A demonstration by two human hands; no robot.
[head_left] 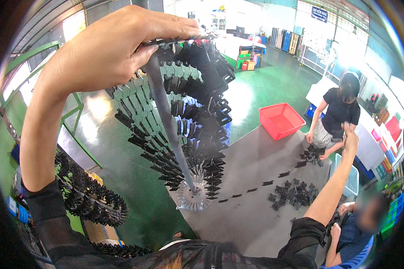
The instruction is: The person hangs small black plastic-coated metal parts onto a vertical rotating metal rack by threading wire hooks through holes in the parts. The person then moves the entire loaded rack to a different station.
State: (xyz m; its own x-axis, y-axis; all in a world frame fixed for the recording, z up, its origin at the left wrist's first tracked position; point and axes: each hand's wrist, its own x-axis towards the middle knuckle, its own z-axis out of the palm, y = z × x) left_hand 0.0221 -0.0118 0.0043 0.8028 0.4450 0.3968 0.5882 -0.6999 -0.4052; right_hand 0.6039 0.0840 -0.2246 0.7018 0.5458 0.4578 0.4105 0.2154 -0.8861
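A grey pole (164, 103) stands before me as a rack, with tiers of wire hooks (141, 105) around it. Black plastic pieces (211, 107) hang densely on the tiers. High at the upper left, my left hand (116, 42) reaches over the rack's top, thumb and fingers closed on a black plastic piece at the top tier; the palm is hidden. My right hand (350, 135) is stretched far to the right, fingers bent. Something dark shows beside it, and whether it is held is unclear. Loose black pieces (294, 195) lie piled on the grey table (242, 215) below.
Several black pieces form a line across the table. A red basket (281, 121) sits at its far edge. One person (343, 105) stands at the far right; another (363, 228) sits at the near right by a light-blue basket (348, 177). Another loaded rack (92, 197) stands left, near green railing (74, 114).
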